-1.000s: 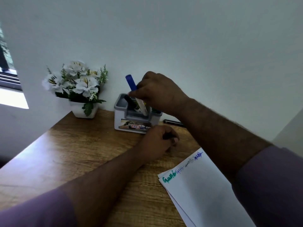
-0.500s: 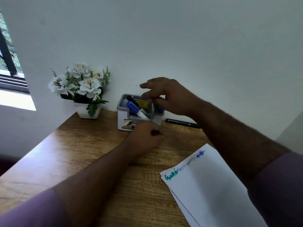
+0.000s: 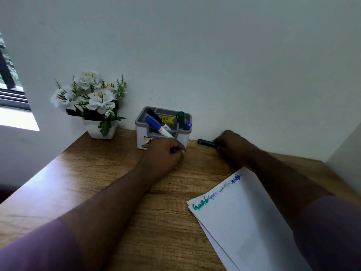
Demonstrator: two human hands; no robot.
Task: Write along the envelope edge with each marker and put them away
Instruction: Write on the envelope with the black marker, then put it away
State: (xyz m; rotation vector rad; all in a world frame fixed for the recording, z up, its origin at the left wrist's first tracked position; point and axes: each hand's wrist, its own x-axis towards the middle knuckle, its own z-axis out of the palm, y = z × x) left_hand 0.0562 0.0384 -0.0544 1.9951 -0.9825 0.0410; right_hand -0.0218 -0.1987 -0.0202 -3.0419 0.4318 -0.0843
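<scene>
Right hand [image 3: 232, 142] grips the black marker [image 3: 206, 142] lying on the bench [image 3: 109, 173] by the wall, right of centre. Left hand [image 3: 166, 151] sits clenched before the holder [image 3: 140, 133]. Envelope [image 3: 244, 222] lies lower right.

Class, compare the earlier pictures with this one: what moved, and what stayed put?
The right hand let go of the blue-capped marker, now in the grey organiser, then moved right onto the black pen by the wall. The left hand, fisted, and the white envelopes stayed.

a wooden desk [image 3: 97, 184] is occupied by a flower pot [image 3: 100, 130], marker holder [image 3: 143, 137], black marker [image 3: 206, 142] and envelopes [image 3: 244, 222].
</scene>
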